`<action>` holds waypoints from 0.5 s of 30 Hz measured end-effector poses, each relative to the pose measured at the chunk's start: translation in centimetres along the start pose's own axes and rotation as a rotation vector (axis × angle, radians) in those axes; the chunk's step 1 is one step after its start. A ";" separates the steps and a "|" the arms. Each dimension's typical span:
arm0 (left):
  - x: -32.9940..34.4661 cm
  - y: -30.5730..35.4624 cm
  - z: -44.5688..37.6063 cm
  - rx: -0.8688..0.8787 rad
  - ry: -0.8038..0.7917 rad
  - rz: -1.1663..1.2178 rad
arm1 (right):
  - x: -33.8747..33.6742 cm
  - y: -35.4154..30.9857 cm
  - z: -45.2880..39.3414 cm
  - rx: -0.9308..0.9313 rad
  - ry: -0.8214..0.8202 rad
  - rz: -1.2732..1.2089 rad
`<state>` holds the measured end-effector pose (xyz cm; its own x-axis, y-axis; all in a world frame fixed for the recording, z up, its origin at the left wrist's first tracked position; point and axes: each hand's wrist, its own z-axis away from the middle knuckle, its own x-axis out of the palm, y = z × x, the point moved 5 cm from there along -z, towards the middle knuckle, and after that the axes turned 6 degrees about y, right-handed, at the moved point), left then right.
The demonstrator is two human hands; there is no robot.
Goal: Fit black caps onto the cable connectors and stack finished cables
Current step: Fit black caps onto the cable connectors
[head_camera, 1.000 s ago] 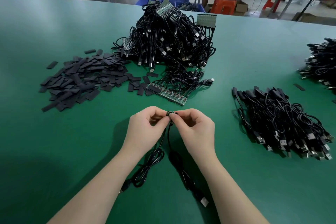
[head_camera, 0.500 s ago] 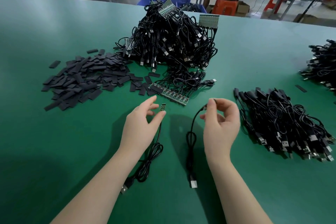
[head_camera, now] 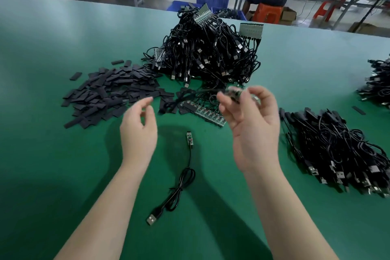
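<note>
My right hand [head_camera: 251,124] is raised above the table and pinches the small circuit-board connector [head_camera: 233,93] of a black cable; the piece is blurred by motion. My left hand [head_camera: 138,131] hovers with loosely curled fingers and holds nothing, just right of the heap of flat black caps [head_camera: 109,93]. Between my hands a second cable [head_camera: 179,188] lies on the green table [head_camera: 63,175], its bare green connector board [head_camera: 189,138] pointing away and its USB plug [head_camera: 151,220] toward me.
A big tangle of uncapped cables [head_camera: 211,55] is heaped at the table's middle, with a strip of joined boards [head_camera: 202,113] in front of it. A pile of cables [head_camera: 337,150] lies at the right, another [head_camera: 379,84] at the far right edge. A person sits beyond the table.
My hands split two joined cables apart. The left hand has let go of its cable, which now lies on the table. The right hand lifted its cable's connector up and forward.
</note>
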<state>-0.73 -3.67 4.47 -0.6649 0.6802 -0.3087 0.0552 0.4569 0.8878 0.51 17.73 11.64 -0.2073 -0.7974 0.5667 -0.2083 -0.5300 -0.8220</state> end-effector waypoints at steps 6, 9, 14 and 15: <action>-2.0 -4.1 -4.0 -0.036 -0.087 -0.725 | -5.4 5.6 -0.3 0.113 0.065 0.637; -1.3 -5.4 -3.7 -0.061 -0.210 -0.866 | -6.0 5.8 0.4 -0.028 -0.006 0.877; -1.1 -3.9 -3.4 0.139 -0.087 -0.768 | -6.0 6.3 1.1 -0.112 -0.103 0.935; -1.2 -3.6 -3.2 0.158 -0.078 -0.761 | -6.0 6.3 1.2 -0.121 -0.117 0.940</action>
<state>-2.53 -7.91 2.75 -0.5084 0.1823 -0.8416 -0.2857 0.8863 0.3645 1.60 18.84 2.96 -0.2444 -0.9090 -0.3377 -0.1036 0.3707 -0.9230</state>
